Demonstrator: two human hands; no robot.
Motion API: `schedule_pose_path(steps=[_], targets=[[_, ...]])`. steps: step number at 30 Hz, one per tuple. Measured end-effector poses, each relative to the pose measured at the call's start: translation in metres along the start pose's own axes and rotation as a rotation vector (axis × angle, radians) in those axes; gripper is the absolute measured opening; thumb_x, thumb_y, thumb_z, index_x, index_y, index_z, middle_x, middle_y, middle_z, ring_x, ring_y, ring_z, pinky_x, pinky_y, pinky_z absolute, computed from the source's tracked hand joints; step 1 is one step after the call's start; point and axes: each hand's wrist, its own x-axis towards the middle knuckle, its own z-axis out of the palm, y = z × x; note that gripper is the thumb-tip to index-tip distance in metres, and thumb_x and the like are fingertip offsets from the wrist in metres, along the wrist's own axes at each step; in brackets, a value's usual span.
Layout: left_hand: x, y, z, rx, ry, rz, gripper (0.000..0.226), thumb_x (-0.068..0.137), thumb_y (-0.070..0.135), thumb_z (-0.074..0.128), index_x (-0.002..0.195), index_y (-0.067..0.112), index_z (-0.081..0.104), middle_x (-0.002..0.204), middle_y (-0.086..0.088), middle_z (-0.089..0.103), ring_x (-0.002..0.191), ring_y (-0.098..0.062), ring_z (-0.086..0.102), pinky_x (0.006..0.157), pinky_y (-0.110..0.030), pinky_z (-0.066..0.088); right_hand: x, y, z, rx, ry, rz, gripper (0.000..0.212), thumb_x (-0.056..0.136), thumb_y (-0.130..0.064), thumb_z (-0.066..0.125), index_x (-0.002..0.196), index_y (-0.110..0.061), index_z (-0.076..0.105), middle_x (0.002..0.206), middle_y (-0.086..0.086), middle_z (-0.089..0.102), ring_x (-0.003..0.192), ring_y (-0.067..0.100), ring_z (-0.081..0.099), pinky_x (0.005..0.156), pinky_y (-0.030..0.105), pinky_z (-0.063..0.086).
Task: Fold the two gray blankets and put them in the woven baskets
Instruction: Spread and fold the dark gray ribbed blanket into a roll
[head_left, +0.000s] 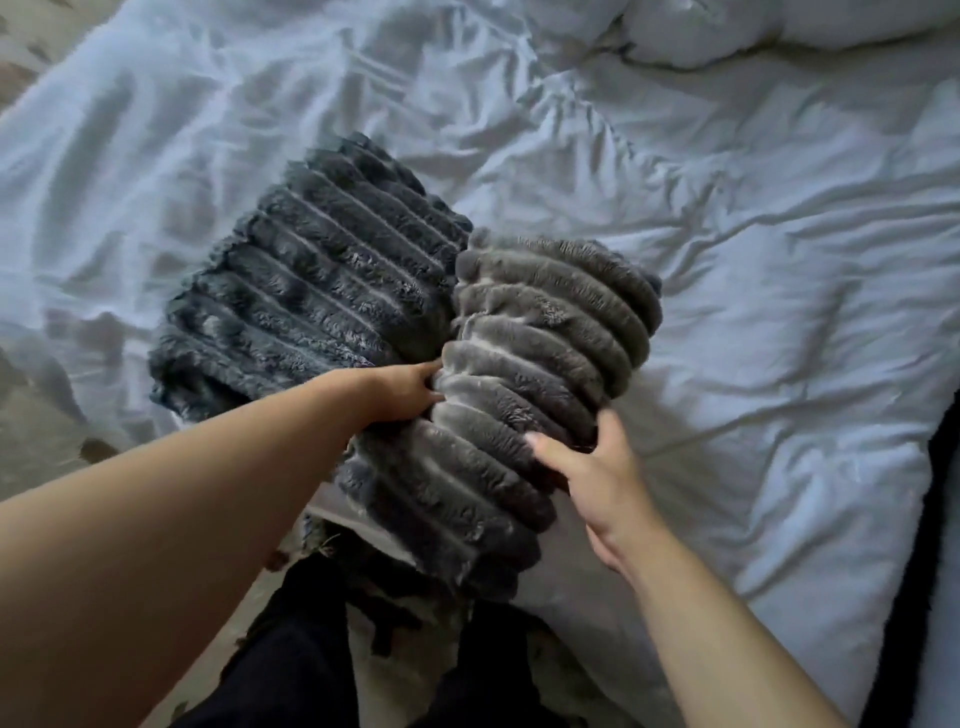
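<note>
Two ribbed, fuzzy gray blankets lie on a white bed. The darker blanket (311, 280) sits folded at centre left. The lighter gray blanket (550, 332) is bunched into a thick fold on the right, its lower part running down to the bed's edge. My left hand (400, 392) has its fingers tucked into the seam on the left side of this blanket. My right hand (597, 473) grips its right side, thumb on top and fingers under the fold. No woven baskets are in view.
The rumpled white duvet (753, 260) covers the bed, with a pillow (727, 31) at the top right. My dark-trousered legs (311, 649) stand at the near edge on a patterned floor (31, 447). A dark strip (914, 571) runs along the right side.
</note>
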Motion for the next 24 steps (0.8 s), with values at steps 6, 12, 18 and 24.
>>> schedule_pose_path(steps=[6,12,18,24], targets=[[-0.049,-0.022,-0.045,0.159,0.488,0.032,0.032,0.09,0.016,0.052,0.116,0.027,0.066,0.101,-0.004,0.055,0.106,-0.028,0.057,0.088,-0.035,0.048,0.0,-0.059,0.091,-0.434,0.277,0.013,0.096,0.066,-0.038,0.078,0.146,-0.02,0.027,0.135,0.007,0.054,0.12,0.027,0.054,0.099,0.045,0.047],[-0.128,-0.055,-0.098,-0.105,0.672,-0.028,0.029,0.096,0.024,0.043,0.105,0.017,0.07,0.106,-0.006,0.07,0.101,-0.026,0.061,0.08,-0.03,0.045,0.012,-0.132,0.188,-0.693,0.22,0.012,0.096,0.077,-0.041,0.074,0.146,-0.004,0.02,0.138,0.017,0.049,0.118,0.034,0.055,0.09,0.036,0.047],[-0.163,-0.047,-0.109,-0.227,0.874,-0.17,0.034,0.097,0.024,0.036,0.116,0.018,0.063,0.116,-0.008,0.065,0.107,-0.029,0.058,0.096,-0.044,0.045,0.027,-0.175,0.24,-0.76,-0.022,-0.016,0.077,0.079,-0.008,0.042,0.152,-0.011,0.017,0.118,0.007,0.059,0.084,0.023,0.06,0.062,0.025,0.049],[-0.14,-0.005,-0.102,-0.242,0.825,-0.352,0.044,0.097,0.032,0.024,0.132,0.026,0.049,0.141,-0.007,0.046,0.138,-0.029,0.03,0.112,-0.062,0.004,0.048,-0.189,0.262,-0.441,-0.456,0.064,0.067,0.094,0.001,0.029,0.154,-0.022,0.014,0.141,0.018,0.048,0.117,0.03,0.057,0.102,0.045,0.046]])
